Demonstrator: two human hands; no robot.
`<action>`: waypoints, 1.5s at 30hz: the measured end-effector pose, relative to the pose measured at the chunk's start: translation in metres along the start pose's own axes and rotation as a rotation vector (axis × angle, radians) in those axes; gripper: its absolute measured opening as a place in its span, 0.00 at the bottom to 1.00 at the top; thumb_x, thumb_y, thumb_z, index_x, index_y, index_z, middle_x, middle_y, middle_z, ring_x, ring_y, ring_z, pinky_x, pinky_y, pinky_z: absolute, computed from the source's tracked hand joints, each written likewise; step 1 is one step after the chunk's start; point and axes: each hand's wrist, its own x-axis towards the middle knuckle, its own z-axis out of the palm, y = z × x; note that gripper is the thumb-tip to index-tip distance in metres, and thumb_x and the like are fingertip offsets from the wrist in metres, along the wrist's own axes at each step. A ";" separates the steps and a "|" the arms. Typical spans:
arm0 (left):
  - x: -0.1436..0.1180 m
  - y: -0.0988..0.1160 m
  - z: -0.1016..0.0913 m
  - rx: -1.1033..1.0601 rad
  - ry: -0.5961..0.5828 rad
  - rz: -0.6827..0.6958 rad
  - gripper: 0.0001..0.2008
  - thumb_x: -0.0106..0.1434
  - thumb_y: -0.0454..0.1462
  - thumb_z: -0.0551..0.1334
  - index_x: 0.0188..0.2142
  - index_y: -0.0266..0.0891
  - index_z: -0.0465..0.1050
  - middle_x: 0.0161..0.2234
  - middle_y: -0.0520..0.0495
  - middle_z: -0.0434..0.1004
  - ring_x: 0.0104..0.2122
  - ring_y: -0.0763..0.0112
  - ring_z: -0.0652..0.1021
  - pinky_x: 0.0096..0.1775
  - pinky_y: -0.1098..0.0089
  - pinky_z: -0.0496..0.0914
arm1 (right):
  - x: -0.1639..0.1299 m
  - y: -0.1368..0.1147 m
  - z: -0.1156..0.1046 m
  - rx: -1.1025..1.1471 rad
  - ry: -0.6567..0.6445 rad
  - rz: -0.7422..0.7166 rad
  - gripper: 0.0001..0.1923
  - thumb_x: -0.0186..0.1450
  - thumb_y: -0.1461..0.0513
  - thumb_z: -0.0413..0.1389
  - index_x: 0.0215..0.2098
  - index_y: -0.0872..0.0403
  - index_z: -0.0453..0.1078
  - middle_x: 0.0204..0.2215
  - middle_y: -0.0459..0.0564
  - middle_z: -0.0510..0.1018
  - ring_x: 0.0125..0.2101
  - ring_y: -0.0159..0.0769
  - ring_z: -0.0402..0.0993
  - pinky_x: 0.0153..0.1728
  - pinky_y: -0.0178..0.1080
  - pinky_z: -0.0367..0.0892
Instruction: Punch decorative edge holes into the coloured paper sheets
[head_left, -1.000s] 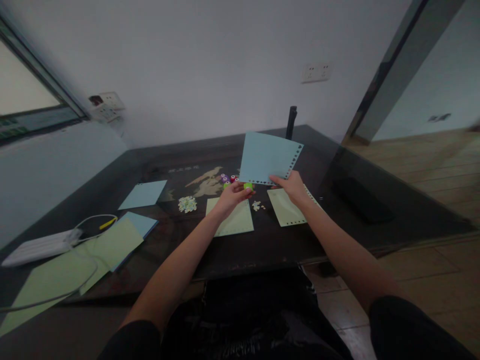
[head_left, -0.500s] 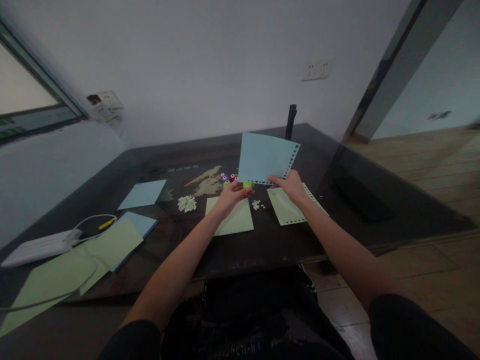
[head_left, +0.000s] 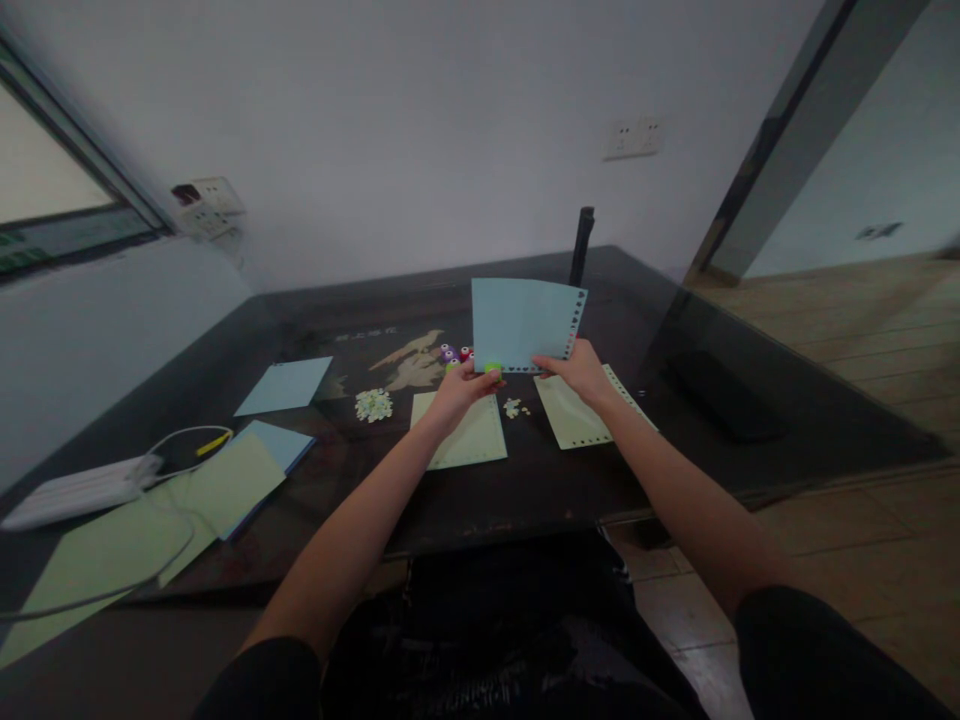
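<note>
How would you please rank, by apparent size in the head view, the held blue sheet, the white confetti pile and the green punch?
1. Light blue punched paper sheet
2. White confetti pile
3. Small green punch, partly hidden by the left hand

two hands were in view, the left hand [head_left: 455,388] and the right hand [head_left: 577,368]. three blue sheets showed: one held up [head_left: 525,322], one flat at nine o'clock [head_left: 283,386], one part-covered [head_left: 281,445]. four green sheets lay on the bench [head_left: 525,490]. one heap of punched bits [head_left: 373,404] lay there, and one green punch [head_left: 493,370].
</note>
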 end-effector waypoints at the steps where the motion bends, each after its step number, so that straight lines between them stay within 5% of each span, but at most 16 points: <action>1: 0.000 0.000 0.000 -0.001 0.000 0.000 0.15 0.50 0.37 0.69 0.38 0.33 0.73 0.36 0.43 0.78 0.32 0.71 0.78 0.41 0.67 0.69 | 0.000 0.000 0.000 0.000 -0.005 0.001 0.17 0.46 0.58 0.66 0.32 0.60 0.75 0.27 0.53 0.80 0.25 0.38 0.76 0.26 0.41 0.76; 45: 0.003 0.001 -0.005 0.129 0.072 0.101 0.16 0.51 0.41 0.68 0.37 0.35 0.75 0.35 0.43 0.79 0.31 0.71 0.77 0.37 0.69 0.69 | 0.001 0.001 -0.001 -0.003 -0.037 0.000 0.17 0.45 0.58 0.66 0.31 0.58 0.75 0.27 0.51 0.80 0.25 0.38 0.77 0.26 0.40 0.76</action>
